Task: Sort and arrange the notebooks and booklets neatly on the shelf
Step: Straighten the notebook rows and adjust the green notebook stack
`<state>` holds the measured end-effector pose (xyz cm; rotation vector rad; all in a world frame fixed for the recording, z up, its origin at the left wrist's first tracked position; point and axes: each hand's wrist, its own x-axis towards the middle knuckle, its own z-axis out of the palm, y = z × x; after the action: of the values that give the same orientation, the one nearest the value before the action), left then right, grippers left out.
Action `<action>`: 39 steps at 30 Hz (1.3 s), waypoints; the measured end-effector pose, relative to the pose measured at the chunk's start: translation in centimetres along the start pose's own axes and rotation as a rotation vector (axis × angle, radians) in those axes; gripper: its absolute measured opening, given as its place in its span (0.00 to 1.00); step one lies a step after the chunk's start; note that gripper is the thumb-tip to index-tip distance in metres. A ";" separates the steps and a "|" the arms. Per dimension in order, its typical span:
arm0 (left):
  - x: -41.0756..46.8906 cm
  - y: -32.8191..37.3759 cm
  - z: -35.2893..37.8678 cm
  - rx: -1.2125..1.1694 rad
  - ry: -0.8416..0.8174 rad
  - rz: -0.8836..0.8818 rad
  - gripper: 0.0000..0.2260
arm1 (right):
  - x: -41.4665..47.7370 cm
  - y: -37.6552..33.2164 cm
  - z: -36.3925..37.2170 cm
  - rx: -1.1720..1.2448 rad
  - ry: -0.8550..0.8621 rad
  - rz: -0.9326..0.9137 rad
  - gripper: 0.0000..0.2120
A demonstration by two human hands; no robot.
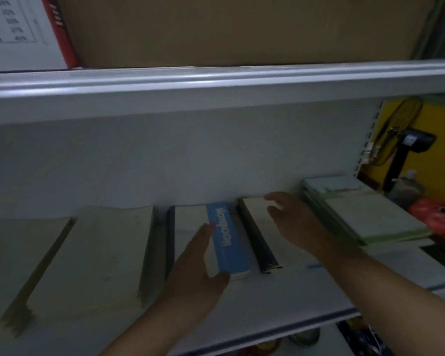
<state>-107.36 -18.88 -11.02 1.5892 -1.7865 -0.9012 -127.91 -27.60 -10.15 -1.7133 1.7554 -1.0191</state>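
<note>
I log, on the shelf (pixel 280 299): blue notebook (pixel 226 242) mid-row, my left hand (pixel 195 265) flat against it, fingers straight; dark-spined notebook (pixel 256 237) beside, right hand (pixel 296 222) resting loose-fingered on it; green booklets (pixel 370 217) rightmost.

Shelf (pixel 280 299): carries piles in a row.
Far left: two paper stacks (pixel 100 247), side by side.
Middle: lettered notebook (pixel 226 240) under the left hand (pixel 193 273).
Right of it: spined notebook (pixel 257 242) under the right hand (pixel 293 217).
Far right: booklet stack (pixel 370 214).
Above: box (pixel 242 29) on the upper shelf (pixel 216 80).
</note>
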 end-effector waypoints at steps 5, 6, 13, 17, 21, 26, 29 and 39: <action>4.5 4.6 4.5 -0.232 -0.095 -0.091 0.32 | 1.5 5.9 -1.6 -0.438 -0.172 0.201 0.29; 5.6 5.5 5.5 -0.269 -0.093 -0.108 0.31 | 1.7 6.5 -1.5 -0.385 -0.171 0.236 0.31; 11.9 7.2 9.8 -0.600 0.017 -0.467 0.34 | 2.3 7.2 -1.7 -0.095 -0.095 0.288 0.30; 13.9 7.1 9.0 -0.708 0.002 -0.559 0.23 | 2.4 7.6 -1.7 -0.035 -0.102 0.268 0.29; 14.5 7.0 8.6 -0.782 0.001 -0.538 0.21 | 2.5 7.9 -1.8 0.026 -0.087 0.275 0.27; 14.0 7.4 10.0 -0.693 0.009 -0.459 0.36 | 2.0 7.8 -2.1 0.147 -0.059 0.270 0.32; 11.9 6.7 9.5 -0.669 0.145 -0.269 0.30 | 0.6 6.8 -3.6 0.339 -0.030 0.162 0.35; 6.8 6.3 9.5 -0.606 0.313 0.141 0.25 | -2.2 4.7 -5.9 0.588 0.198 0.001 0.02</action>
<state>-119.45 -24.22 -11.85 1.1228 -1.2318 -0.9486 -135.18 -24.74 -10.60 -1.2709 1.3657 -1.5596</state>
